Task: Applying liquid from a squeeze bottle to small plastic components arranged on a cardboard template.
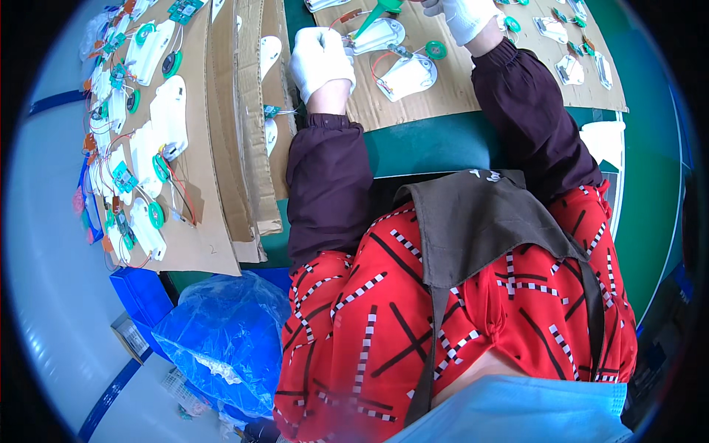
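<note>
My left hand (321, 60), in a white glove, rests with curled fingers on a cardboard sheet (443, 92) and presses on the left end of a white plastic shell (378, 35). A green tool (378, 15) slants over that shell. My right hand (467, 16), also gloved, is partly cut off by the top edge just right of the green tool; its fingers are hidden. A second white shell (408, 76) with red wires and a small green round part (436, 49) lies between my hands.
Several white shells with green circuit boards and red wires lie on cardboard sheets (199, 221) at the left. More small parts (569, 66) sit at the far right of the cardboard. A blue plastic bag (221, 340) fills a blue crate (136, 295) at lower left. The table (436, 144) is green.
</note>
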A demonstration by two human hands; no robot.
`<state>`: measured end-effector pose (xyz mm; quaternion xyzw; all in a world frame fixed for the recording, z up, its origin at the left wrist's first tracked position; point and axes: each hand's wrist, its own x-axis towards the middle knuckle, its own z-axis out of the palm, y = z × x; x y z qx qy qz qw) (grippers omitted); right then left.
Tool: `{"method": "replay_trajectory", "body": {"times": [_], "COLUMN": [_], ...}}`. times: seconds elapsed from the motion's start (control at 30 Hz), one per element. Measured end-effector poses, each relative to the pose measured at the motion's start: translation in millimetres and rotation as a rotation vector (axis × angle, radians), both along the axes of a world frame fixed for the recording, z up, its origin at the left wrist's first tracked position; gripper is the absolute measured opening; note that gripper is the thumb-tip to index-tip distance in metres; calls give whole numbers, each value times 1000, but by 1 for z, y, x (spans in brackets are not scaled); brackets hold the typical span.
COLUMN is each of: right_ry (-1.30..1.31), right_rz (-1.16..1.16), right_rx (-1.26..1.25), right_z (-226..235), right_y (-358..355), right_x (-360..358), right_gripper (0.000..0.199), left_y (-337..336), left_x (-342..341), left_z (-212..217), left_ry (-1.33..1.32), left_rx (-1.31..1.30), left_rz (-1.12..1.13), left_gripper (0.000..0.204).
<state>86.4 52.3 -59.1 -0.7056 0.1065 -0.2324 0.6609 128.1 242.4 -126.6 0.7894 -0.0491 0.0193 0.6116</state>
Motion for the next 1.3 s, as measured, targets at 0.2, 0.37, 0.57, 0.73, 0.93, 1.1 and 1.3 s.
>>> {"method": "replay_trajectory", "body": {"times": [0.2, 0.37, 0.57, 0.73, 0.93, 1.1, 1.3], "right_ry": [-20, -6, 26, 38, -13, 13, -51], "right_rz": [12, 43, 47, 8, 38, 27, 38], "right_rx": [-9, 5, 22, 7, 32, 0, -9], "right_z": [-1, -3, -6, 1, -1, 0, -2], "right_y": [2, -1, -2, -3, -8, -2, 1], "right_x": [0, -1, 3, -2, 2, 0, 2], "right_gripper": [31, 29, 28, 28, 28, 28, 27], "left_y": [2, 4, 3, -2, 1, 2, 5], "left_x": [4, 6, 7, 8, 5, 7, 6], "left_z": [-8, -13, -13, -14, -9, -11, -11], "left_ry": [-20, -61, -38, -42, -50, -51, -43], "left_rx": [46, 106, 79, 70, 93, 98, 100], "left_rz": [7, 16, 15, 0, 5, 12, 19], "left_gripper": [21, 23, 23, 24, 25, 24, 24]}}
